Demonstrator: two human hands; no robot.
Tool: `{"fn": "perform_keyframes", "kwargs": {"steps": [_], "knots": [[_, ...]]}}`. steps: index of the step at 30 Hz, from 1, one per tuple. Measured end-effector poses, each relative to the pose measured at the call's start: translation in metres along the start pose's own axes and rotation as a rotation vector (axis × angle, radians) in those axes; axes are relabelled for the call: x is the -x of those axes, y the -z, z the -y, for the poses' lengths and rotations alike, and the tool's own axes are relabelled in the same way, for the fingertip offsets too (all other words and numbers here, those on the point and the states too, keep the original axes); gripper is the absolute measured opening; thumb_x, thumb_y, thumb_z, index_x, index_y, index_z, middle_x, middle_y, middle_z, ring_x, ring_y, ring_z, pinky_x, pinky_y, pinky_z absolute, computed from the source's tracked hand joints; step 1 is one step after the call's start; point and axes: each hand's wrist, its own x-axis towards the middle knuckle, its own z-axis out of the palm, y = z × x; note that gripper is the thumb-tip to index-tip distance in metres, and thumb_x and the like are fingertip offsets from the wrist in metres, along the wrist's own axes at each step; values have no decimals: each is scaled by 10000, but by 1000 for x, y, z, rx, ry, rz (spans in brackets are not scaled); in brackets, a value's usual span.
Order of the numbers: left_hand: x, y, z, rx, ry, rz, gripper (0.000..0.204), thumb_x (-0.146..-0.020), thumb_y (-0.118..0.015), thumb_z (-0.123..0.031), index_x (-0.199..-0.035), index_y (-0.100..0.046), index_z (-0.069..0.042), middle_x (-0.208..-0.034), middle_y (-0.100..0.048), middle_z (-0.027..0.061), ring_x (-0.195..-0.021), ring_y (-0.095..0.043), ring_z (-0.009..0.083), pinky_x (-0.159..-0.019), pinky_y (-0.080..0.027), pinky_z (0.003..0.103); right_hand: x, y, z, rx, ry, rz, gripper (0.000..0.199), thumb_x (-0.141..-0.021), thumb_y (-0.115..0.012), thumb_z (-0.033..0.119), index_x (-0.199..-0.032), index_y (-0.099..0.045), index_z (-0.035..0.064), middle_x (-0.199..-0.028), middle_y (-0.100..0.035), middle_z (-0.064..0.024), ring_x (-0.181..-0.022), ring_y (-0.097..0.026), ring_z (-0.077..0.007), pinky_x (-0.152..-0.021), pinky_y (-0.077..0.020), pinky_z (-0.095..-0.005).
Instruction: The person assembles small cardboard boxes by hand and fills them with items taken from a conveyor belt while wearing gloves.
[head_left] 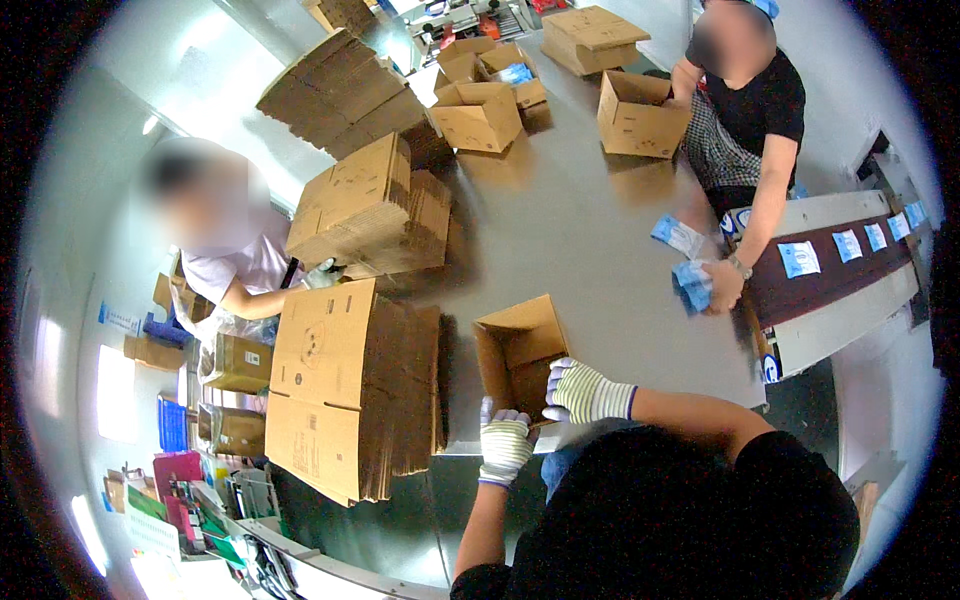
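Note:
A small brown cardboard box point(497, 345) stands at the near edge of the grey table, its inside facing up. My left hand point(505, 448), in a white striped knit glove with purplish fingertips, grips the box's near left corner, thumb pointing up. On the near right side, my right hand point(590, 391) wears a matching glove, and its fingers are curled over the box wall. Both hands are closed on this one box. Just left of it rises a tall stack of flattened cardboard boxes point(320, 385), apart from my left hand.
More flattened box stacks point(345, 205) line the table's left side, where a co-worker's gloved hand point(322, 273) rests. Formed boxes point(478, 115) stand at the far end. At right, another co-worker's hand point(722, 285) holds blue-white packets beside a conveyor belt point(820, 285) carrying several packets.

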Motion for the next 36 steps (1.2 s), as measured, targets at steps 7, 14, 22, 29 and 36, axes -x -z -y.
{"fn": "perform_keyframes", "kwargs": {"steps": [7, 14, 22, 29, 36], "knots": [[3, -9, 2, -23, 4, 20, 205, -684, -659, -329, -745, -613, -138, -717, -574, 42, -776, -566, 232, -1077, -205, 502, 2, -4, 1, -17, -44, 30, 300, -786, -566, 349, -668, -632, 81, -708, -589, -62, -783, -552, -235, -846, -386, -366], [-1, -2, -6, 10, -30, -125, 168, -661, -671, -249, -687, -554, -131, -665, -540, 59, -744, -563, 253, -1049, -250, 504, 5, -1, 1, -62, -58, 39, 306, -800, -557, 345, -724, -647, 63, -762, -615, -86, -853, -572, -258, -910, -384, -399], [-3, -6, -7, 34, -28, -142, 193, -674, -655, -305, -676, -578, -129, -665, -546, 47, -731, -556, 257, -1077, -213, 486, 10, -11, -2, -28, -56, -68, 300, -784, -562, 361, -673, -636, 92, -732, -614, -81, -822, -582, -258, -910, -387, -407], [-2, 0, -9, 9, -16, -137, 154, -622, -683, -220, -660, -565, -129, -668, -543, 66, -723, -558, 258, -1049, -264, 493, 7, -18, -3, 31, -20, -110, 291, -777, -561, 367, -661, -632, 109, -699, -599, -56, -778, -565, -236, -849, -396, -387], [1, -7, -7, 25, -38, -156, 161, -633, -680, -237, -672, -568, -129, -678, -546, 70, -739, -562, 253, -1054, -256, 500, 9, -22, -3, -9, -13, -199, 277, -750, -590, 352, -645, -622, 98, -688, -596, -57, -774, -563, -239, -822, -403, -379]]}}
